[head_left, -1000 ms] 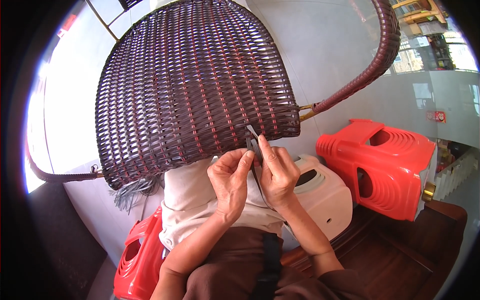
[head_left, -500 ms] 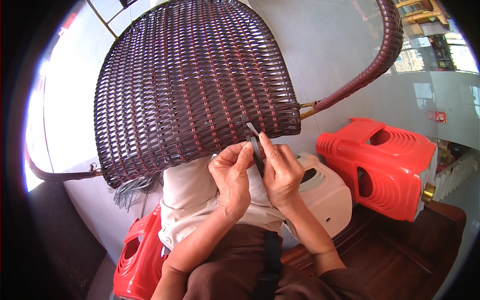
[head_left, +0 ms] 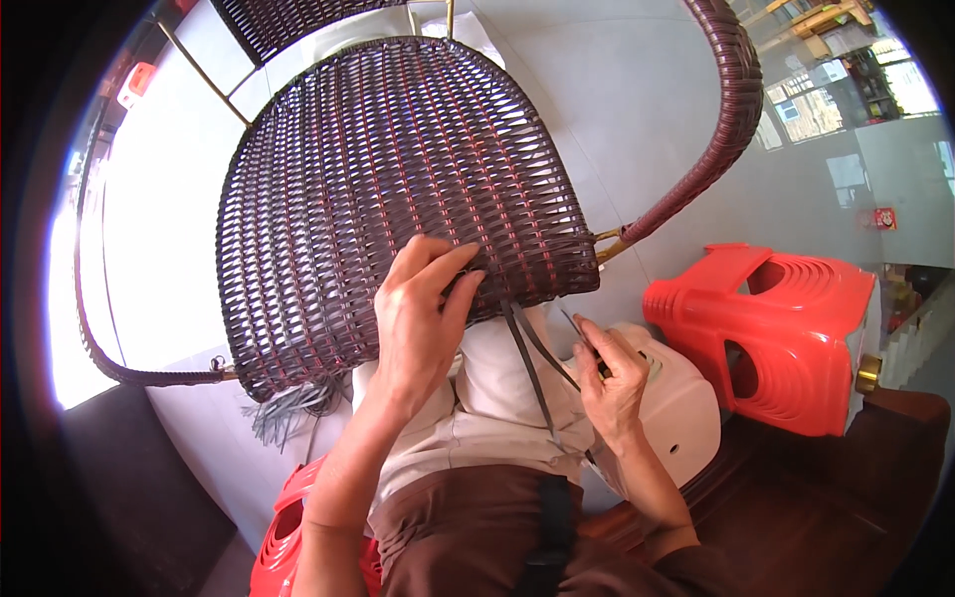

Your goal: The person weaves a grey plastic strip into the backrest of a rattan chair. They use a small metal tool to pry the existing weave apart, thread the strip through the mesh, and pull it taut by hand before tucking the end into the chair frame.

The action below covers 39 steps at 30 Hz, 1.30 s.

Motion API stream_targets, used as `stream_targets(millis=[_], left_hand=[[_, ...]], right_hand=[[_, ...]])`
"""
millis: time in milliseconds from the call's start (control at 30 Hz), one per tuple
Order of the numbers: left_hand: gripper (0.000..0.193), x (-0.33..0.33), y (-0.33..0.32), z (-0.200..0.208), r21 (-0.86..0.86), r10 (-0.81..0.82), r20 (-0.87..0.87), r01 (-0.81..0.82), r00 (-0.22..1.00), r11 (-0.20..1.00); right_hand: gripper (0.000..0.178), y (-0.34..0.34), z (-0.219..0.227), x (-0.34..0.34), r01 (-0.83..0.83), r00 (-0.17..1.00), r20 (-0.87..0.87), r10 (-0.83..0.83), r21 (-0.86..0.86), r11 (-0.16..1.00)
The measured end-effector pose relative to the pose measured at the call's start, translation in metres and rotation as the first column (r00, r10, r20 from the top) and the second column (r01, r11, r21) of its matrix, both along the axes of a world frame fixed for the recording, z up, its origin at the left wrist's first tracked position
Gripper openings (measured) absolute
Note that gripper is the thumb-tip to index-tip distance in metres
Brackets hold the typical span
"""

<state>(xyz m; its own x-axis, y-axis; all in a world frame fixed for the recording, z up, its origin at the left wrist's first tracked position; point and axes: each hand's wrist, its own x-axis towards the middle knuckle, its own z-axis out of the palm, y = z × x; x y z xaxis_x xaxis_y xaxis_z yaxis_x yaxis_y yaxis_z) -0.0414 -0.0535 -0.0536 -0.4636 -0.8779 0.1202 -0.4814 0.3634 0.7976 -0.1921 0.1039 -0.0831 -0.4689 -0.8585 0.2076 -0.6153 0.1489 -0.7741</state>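
A dark brown and red wicker chair panel [head_left: 398,179] lies across my lap. My left hand [head_left: 413,318] rests at its near edge, thumb and fingers bent together against the weave; what they pinch is too dark to make out. Two loose dark weaving strips [head_left: 533,363] hang from that edge, just right of my left hand. My right hand [head_left: 614,383] is closed around a thin tool with a flat metal blade [head_left: 569,318], its tip pointing up toward the panel and apart from it. Most of its handle is hidden in my fingers.
Curved wrapped arms [head_left: 731,99] rise on both sides of the panel. Red plastic stools [head_left: 786,338] stand at right and lower left, with a cream one [head_left: 686,398] beside my right forearm. A bundle of grey strips [head_left: 288,413] hangs below the panel's left corner. Another wicker piece [head_left: 288,25] is behind.
My hands have parted: the left has gone up onto the weave, the right has drawn back to the right with the tool. The strips now hang free, and the view has shifted.
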Motion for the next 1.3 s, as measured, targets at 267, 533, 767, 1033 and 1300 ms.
stream_targets(millis=[267, 533, 767, 1033, 1300], left_hand=[[0.017, -0.007, -0.011, -0.009, -0.098, -0.154, 0.059, 0.159, 0.986, 0.982], [0.003, -0.011, -0.015, -0.017, -0.159, -0.185, 0.119, 0.203, 0.976, 0.966], [0.019, -0.027, -0.066, 0.025, -0.121, -0.031, -0.151, 0.013, 0.988, 0.993], [0.013, -0.052, -0.124, 0.095, -0.565, -0.122, -0.264, -0.051, 0.957, 0.824], [0.014, -0.074, -0.106, 0.125, -0.665, -0.216, -0.441, -0.155, 0.871, 0.731]], right_hand=[[0.025, 0.006, -0.008, 0.005, 0.047, 0.988, 0.149, -0.052, 0.035, 0.998], [0.025, 0.046, -0.023, -0.017, 0.221, 0.975, 0.017, -0.221, 0.030, 0.975], [0.034, 0.226, -0.080, -0.064, 0.538, 0.831, -0.354, -0.428, 0.317, 0.782], [0.036, 0.285, -0.113, -0.055, 0.610, 0.729, -0.573, -0.374, 0.295, 0.735], [0.035, 0.177, -0.036, -0.062, 0.436, 0.795, -0.532, -0.292, 0.165, 0.885]])
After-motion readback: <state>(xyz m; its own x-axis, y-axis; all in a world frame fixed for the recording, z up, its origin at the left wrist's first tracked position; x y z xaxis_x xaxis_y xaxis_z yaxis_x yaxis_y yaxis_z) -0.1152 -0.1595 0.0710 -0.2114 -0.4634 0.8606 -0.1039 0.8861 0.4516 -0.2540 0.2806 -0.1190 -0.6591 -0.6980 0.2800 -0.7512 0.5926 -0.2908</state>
